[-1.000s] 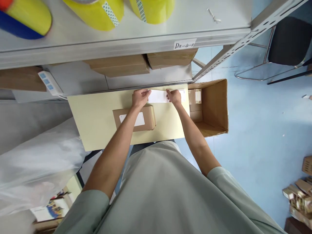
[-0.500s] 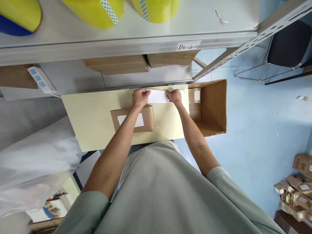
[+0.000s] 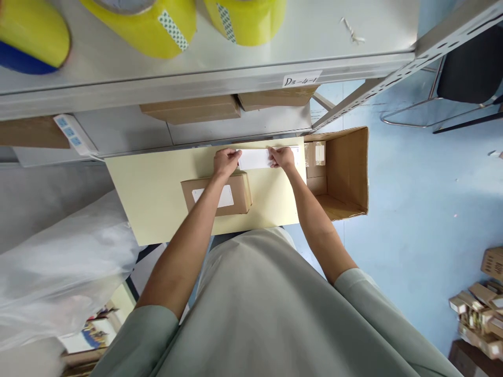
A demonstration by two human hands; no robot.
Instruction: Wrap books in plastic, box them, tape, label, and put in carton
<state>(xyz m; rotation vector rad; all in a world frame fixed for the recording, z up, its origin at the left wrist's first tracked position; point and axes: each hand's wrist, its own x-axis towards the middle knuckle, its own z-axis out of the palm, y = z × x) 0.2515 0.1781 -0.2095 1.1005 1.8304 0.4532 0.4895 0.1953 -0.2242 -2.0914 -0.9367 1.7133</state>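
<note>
A white paper label [image 3: 254, 158] lies at the far edge of a pale yellow table [image 3: 157, 193]. My left hand [image 3: 226, 161] pinches its left end with curled fingers. My right hand [image 3: 282, 157] pinches its right end the same way. Just below my left hand sits a small brown cardboard box [image 3: 217, 193] with a white label on top; my left forearm crosses over it.
An open cardboard carton [image 3: 341, 170] with small boxes inside stands right of the table. A metal shelf [image 3: 204, 68] above carries yellow tape rolls [image 3: 141, 23] and brown boxes [image 3: 192, 108]. White plastic bags [image 3: 58, 283] lie at left. A black chair [image 3: 467, 68] stands far right.
Both hands stay pinched on the white label at the table's far edge. Only the camera view has shifted slightly.
</note>
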